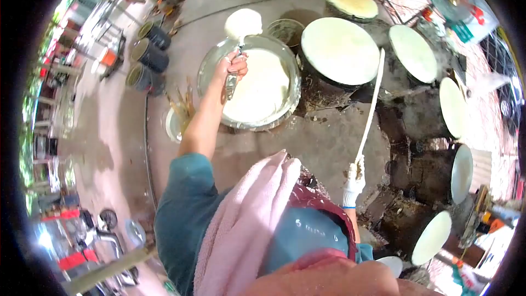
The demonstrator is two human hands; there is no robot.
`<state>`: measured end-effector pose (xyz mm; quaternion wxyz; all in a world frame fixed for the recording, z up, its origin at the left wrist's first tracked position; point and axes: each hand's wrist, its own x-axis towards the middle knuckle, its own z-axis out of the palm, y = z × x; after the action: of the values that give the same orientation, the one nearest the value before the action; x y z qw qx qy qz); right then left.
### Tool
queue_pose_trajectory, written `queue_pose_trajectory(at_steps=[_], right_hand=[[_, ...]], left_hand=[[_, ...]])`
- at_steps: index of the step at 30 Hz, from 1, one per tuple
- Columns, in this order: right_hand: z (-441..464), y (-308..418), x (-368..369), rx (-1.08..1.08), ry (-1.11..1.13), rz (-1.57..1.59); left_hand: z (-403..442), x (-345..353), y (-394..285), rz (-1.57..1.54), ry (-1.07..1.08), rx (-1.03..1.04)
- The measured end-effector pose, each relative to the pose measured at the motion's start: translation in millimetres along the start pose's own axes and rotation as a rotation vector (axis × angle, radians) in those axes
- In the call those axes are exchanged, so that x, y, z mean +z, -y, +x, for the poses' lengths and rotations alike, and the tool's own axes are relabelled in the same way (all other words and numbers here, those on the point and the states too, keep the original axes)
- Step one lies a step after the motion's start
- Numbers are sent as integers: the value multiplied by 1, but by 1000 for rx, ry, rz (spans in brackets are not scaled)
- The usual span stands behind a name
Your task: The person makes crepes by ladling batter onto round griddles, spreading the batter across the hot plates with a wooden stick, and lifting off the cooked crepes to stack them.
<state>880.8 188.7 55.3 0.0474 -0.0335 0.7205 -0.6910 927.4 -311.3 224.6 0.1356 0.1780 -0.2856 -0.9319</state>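
And here we are in what looks like a rough, open-sided food-making workshop! Look at those round, pale-topped cooking stations, sweeping in an arc over a dark, grimy stove base, with steam rising to the right! There's a wide metal basin of white, batter-like liquid, dark buckets lined up on bare floor, and a motorbike parked in the daylight!

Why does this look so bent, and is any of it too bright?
Head view: the round black border and bowed surroundings suggest a very wide lens; sunlit floor at left looks washed out; the white batter in the basin shows little texture; fine background detail is hard to read.
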Motion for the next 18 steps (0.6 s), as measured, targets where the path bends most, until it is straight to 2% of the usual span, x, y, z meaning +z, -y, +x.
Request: queue_pose_trajectory(at_steps=[1, 2, 3, 5, 8, 11, 12, 15, 16, 17, 18], right_hand=[[-4, 17, 6, -5, -62, -22], [-11, 38, 11, 162, -118, 26], [-18, 14, 7, 107, -164, -40], [-39, -20, 2, 31, -244, -53], [-74, -48, -4, 134, -414, 24], [-102, -57, -1, 215, -600, 80], [-110, -55, 1, 232, -657, 90], [-174, -46, -1, 241, -887, 104], [-169, -65, -1, 276, -979, 192], [-188, -55, 0, 269, -1109, 215], [-223, -76, -11, 236, -1247, 190]], left_hand=[[5, 10, 3, 220, -61, 101], [3, 20, 14, 445, -109, 208], [2, 29, 20, 673, -146, 318], [1, 47, 27, 894, -45, 226], [31, 78, 47, 793, 302, -34], [76, 109, 86, 731, 564, -453], [94, 110, 113, 704, 561, -630], [81, 132, 212, 667, 803, -1036], [91, 144, 252, 685, 801, -1133], [80, 151, 293, 693, 871, -1240], [60, 162, 338, 716, 930, -1338]])
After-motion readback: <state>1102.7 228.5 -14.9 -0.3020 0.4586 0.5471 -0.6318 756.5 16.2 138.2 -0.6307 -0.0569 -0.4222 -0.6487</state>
